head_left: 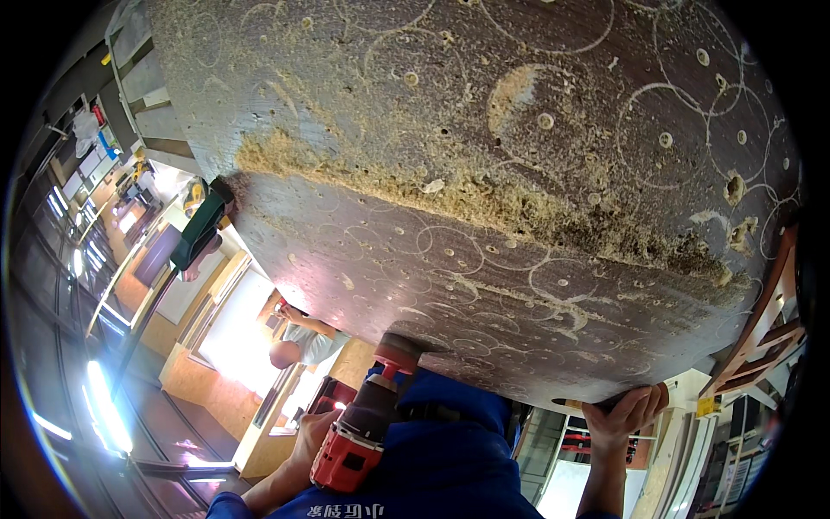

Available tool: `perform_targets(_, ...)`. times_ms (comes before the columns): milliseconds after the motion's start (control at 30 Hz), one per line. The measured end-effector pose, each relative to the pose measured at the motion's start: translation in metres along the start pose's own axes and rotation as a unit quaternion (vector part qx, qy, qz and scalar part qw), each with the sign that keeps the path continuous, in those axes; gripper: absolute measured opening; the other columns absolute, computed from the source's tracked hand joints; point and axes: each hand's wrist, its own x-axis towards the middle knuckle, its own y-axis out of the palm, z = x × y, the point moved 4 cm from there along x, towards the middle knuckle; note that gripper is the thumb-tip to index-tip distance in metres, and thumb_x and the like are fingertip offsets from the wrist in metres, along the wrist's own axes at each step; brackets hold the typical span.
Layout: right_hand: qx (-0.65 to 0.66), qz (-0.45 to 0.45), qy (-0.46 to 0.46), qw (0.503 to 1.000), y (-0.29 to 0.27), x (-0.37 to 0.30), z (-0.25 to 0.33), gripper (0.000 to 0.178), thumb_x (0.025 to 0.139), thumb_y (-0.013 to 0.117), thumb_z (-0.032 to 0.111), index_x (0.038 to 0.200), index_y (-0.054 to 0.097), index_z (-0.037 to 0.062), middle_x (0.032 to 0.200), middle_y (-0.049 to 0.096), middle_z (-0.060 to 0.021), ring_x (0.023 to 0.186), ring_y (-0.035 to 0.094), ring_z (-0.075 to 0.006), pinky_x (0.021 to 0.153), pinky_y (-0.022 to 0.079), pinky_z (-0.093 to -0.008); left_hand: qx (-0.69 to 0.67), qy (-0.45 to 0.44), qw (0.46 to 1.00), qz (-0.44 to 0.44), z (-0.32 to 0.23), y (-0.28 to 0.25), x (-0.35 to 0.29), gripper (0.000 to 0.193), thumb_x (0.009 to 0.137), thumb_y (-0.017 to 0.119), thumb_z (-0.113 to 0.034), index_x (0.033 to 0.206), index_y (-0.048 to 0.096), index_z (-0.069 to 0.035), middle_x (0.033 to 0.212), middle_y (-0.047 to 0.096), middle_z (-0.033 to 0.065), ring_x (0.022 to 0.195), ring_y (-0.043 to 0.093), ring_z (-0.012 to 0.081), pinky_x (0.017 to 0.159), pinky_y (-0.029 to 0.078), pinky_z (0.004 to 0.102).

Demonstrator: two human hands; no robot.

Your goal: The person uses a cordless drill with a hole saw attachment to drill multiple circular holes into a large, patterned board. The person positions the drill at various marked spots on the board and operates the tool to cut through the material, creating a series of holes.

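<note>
My left hand [313, 441] is closed around the grip of a red and black power drill [359, 432]. The drill's red collar and dark round head [399, 349] meet the near edge of a large dark board [484, 303], left of my body. At the board's near right edge, my right hand [624, 413] bends its fingers over a tan, rounded piece [661, 398]; whether that piece is loose or part of the edge I cannot tell. Ring-shaped scratches and small holes mark the board. A ridge of sawdust [510, 212] runs across it.
A dark green tool [203, 227] juts past the board's left corner. Beyond the left edge, another person [303, 346] bends over a brightly lit table [235, 324]. A reddish-brown wooden frame [765, 329] stands close by on the right, and shelving [735, 463] is at lower right.
</note>
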Motion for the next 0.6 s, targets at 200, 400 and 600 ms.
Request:
perform_targets(200,0.000,-0.006,0.002,1.000,0.000,0.002,0.001,0.092,0.089,0.052,0.060,0.150,0.018,-0.0006,0.108,0.054,-0.0221,0.097,0.055,-0.0384,0.086,0.041,-0.0562,0.006,-0.011,1.000,0.011,-0.004,0.000,0.001,0.030,0.070,0.079,-0.017,0.093,0.063,-0.004,0.065,0.060,0.0061,0.054,0.062,0.0185,0.052,0.047,0.0298)
perform_targets(400,-0.025,-0.009,0.007,1.000,0.002,0.005,0.003,0.105,0.083,0.052,0.072,0.152,0.012,0.0041,0.113,0.051,-0.0185,0.091,0.057,-0.0320,0.086,0.041,-0.0549,-0.007,-0.003,1.000,0.014,-0.009,-0.002,0.005,0.030,0.071,0.078,-0.016,0.094,0.064,-0.003,0.066,0.061,0.0062,0.055,0.062,0.0187,0.053,0.048,0.0298)
perform_targets(600,-0.009,-0.013,0.006,1.000,0.001,0.003,0.003,0.087,0.092,0.045,0.060,0.151,0.016,0.0029,0.112,0.053,-0.0216,0.099,0.055,-0.0376,0.087,0.041,-0.0565,-0.014,-0.012,1.000,0.009,-0.004,-0.001,0.002,0.030,0.071,0.077,-0.015,0.096,0.064,-0.003,0.067,0.061,0.0062,0.056,0.062,0.0192,0.054,0.049,0.0299)
